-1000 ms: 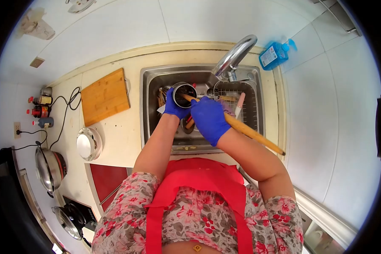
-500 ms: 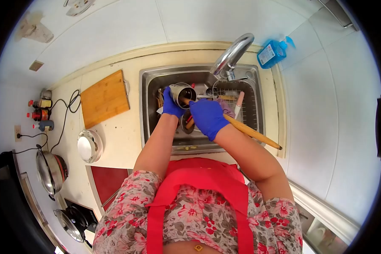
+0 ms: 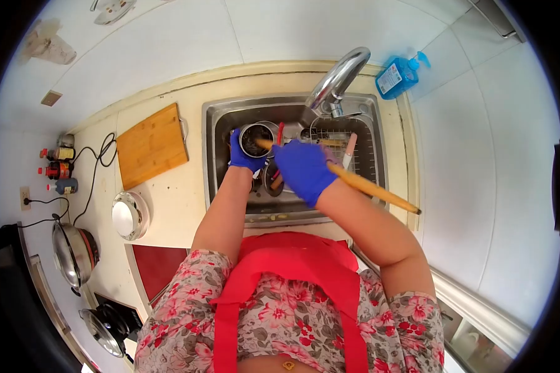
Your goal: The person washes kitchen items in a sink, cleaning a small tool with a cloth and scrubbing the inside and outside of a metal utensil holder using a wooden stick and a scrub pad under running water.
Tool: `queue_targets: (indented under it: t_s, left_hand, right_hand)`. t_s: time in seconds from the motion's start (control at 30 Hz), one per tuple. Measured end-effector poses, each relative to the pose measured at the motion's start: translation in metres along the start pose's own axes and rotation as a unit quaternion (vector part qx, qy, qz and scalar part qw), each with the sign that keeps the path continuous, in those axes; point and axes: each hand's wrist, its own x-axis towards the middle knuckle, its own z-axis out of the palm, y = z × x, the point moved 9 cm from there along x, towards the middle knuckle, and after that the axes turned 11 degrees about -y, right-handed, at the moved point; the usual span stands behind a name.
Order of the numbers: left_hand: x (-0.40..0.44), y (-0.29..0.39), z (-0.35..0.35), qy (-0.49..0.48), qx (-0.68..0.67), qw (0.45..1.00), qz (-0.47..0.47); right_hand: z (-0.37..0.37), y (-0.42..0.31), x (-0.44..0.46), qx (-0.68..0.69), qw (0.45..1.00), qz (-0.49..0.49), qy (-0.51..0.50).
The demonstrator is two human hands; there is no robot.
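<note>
Over the left part of the steel sink [image 3: 211, 186], my left hand [image 3: 246, 155], in a blue glove, grips a round metal container [image 3: 245, 132] by its side. The container's mouth faces up and its inside looks dark. My right hand [image 3: 303, 171], also gloved in blue, is closed around a long wooden stick [image 3: 379, 192]. One end of the stick reaches into the container; the other sticks out to the right past the sink's edge. Below lie utensils, among them a knife with a pink handle [image 3: 351, 145] on a wire rack [image 3: 367, 149].
A chrome faucet [image 3: 339, 78] arches over the back of the sink. Behind it on the right stands a blue soap bottle [image 3: 397, 78]. To the left are a wooden cutting board [image 3: 152, 146], a white-topped round container [image 3: 128, 215], bottles [image 3: 61, 168] and a pan [image 3: 71, 248].
The container tilted toward the right, then turned upright again and moved slightly left with my left hand. My right hand shifted a little left, and the stick changed its angle.
</note>
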Motion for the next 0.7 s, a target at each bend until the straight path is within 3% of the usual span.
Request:
queue_targets:
  t_s: [0.07, 0.13, 0.17, 0.2, 0.27, 0.4, 0.5, 0.6, 0.67, 0.7]
  left_hand:
    - [-0.004, -0.003, 0.013, 0.041, -0.105, 0.994, -0.017]
    - [-0.006, -0.01, 0.022, 0.04, -0.12, 0.991, -0.044]
    - [-0.004, -0.008, 0.021, 0.05, -0.119, 0.991, -0.044]
    - [-0.003, -0.009, 0.021, 0.062, -0.119, 0.99, -0.043]
    - [-0.003, -0.004, 0.018, 0.025, -0.108, 0.993, -0.04]
    - [-0.001, -0.012, 0.003, -0.004, -0.099, 0.99, -0.101]
    - [0.003, -0.003, 0.013, 0.003, -0.101, 0.993, -0.062]
    - [0.003, 0.009, 0.0, 0.125, -0.132, 0.983, 0.036]
    - [0.017, 0.009, -0.027, 0.085, -0.138, 0.983, 0.081]
    - [0.017, 0.014, -0.04, 0.118, -0.066, 0.984, 0.116]
  right_hand:
    - [-0.007, 0.0, 0.003, -0.03, 0.999, -0.011, 0.039]
    - [0.021, 0.01, 0.019, -0.066, 0.995, 0.075, 0.022]
    - [0.026, 0.017, 0.022, 0.061, 0.988, 0.136, 0.052]
    - [0.031, 0.019, 0.018, 0.059, 0.988, 0.136, 0.053]
    - [0.03, 0.004, 0.012, 0.011, 0.997, 0.052, 0.058]
    - [0.021, -0.005, 0.008, 0.011, 1.0, -0.007, 0.025]
    - [0.014, 0.007, 0.013, 0.012, 0.999, 0.011, 0.05]
    - [0.035, 0.028, 0.027, 0.008, 0.997, 0.078, 0.003]
    - [0.05, 0.039, 0.025, 0.02, 0.993, 0.116, -0.008]
    - [0.057, 0.042, 0.024, 0.02, 0.993, 0.115, -0.007]
